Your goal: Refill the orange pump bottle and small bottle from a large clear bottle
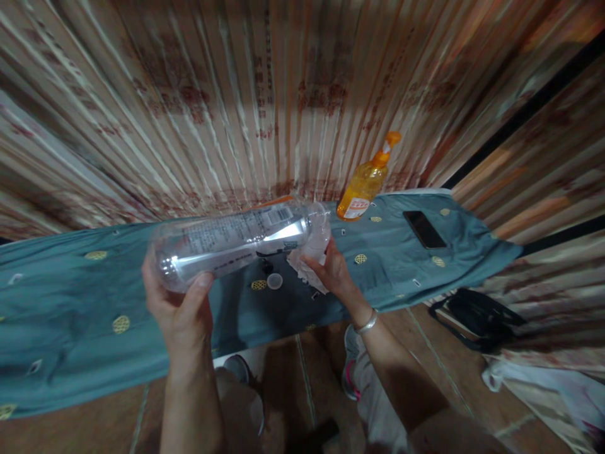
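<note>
My left hand grips the base end of a clear empty plastic bottle, held sideways above a table covered with a teal cloth. Its label faces up and its neck points right. My right hand is at the bottle's neck end, its fingers closed on a crumpled white tissue pressed against the bottle. A silver bangle sits on that wrist. A small pale bottle cap lies on the cloth just below the bottle.
An orange-yellow pump bottle stands at the table's back edge by the patterned curtain. A black phone lies flat at the right end of the cloth. On the floor to the right sit a black bag and a white plastic bag.
</note>
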The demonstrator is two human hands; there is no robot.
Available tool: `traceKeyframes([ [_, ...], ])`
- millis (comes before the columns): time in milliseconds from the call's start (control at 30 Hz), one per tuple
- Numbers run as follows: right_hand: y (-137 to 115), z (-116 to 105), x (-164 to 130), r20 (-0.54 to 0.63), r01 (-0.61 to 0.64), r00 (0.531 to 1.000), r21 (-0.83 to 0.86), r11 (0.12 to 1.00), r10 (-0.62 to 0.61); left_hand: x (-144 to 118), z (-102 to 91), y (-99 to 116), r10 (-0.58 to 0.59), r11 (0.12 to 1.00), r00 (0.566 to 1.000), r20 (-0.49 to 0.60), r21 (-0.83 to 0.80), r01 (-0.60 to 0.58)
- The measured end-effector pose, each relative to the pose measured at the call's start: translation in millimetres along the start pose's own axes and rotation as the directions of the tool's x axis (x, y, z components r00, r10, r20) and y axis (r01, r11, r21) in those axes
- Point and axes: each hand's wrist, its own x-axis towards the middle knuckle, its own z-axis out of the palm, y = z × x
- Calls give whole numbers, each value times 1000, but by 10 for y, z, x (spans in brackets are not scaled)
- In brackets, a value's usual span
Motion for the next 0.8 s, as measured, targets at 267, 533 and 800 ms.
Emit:
traceKeyframes([
  [267, 0, -25, -1, 26, 18, 1000, -24, 1000, -17, -12, -5, 3, 5, 1000, 1000, -1, -11, -5],
  [533, -5, -20, -1, 21, 11, 1000, -22, 1000, -10, -13, -1, 10, -10, 999, 1000, -4, -44, 10],
  [800, 54, 4, -2, 3, 11, 1000, -40, 999, -11, -10, -11, -2, 23, 999, 999, 30, 39, -24],
])
